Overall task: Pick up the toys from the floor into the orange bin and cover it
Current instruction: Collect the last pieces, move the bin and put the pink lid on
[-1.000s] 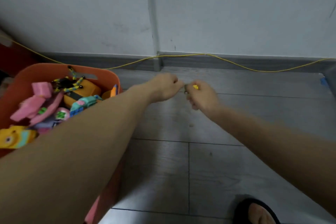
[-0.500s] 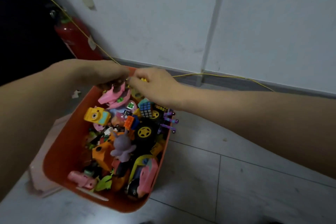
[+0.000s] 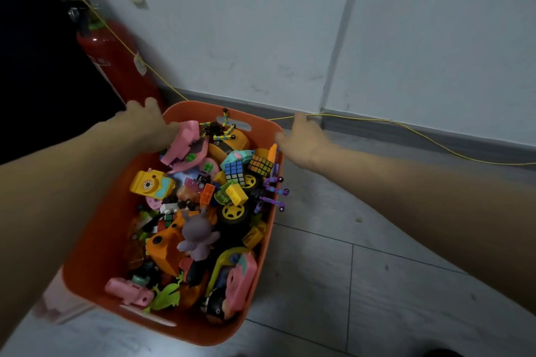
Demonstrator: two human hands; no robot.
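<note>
The orange bin stands on the grey floor, heaped with toys: a yellow camera, puzzle cubes, a purple figure, a yellow brick, pink pieces. My left hand hovers over the bin's far left corner, fingers spread, touching a pink toy. My right hand is open just past the bin's far right corner, holding nothing. A pale pink flat piece, perhaps the lid, lies under the bin's left side.
A red fire extinguisher leans at the wall behind the bin. A yellow cable runs along the skirting. A small crumb lies on the tiles to the right.
Both hands, pinched together around a small yellow piece, moved from the floor to over the bin; now they have parted and are open, and the piece is no longer in them.
</note>
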